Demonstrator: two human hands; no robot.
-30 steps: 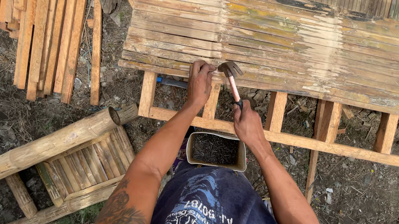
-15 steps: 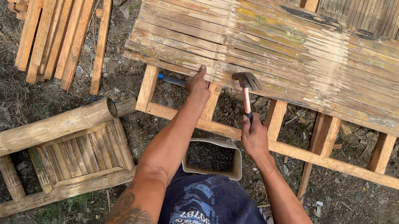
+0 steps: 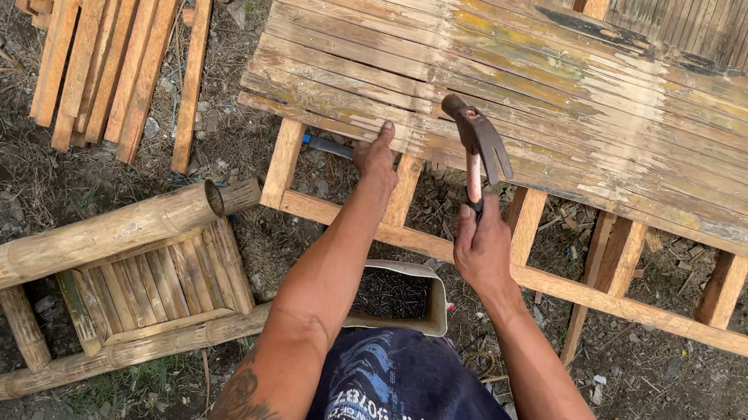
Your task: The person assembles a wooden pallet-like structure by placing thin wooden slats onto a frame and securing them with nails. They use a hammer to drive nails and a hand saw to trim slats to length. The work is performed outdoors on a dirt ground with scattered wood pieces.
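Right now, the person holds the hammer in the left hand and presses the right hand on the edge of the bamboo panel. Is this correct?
Not quite: the hands are swapped. In the head view the right hand holds the hammer, and the left hand presses on the edge of the bamboo panel. The rest is correct.

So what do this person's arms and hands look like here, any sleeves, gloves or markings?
Both arms are bare to the bottom edge of the picture, with no sleeves visible. The left hand and right hand wear no gloves; no rings, watch or bands are visible. A dark tattoo marks the left forearm near the bottom edge.
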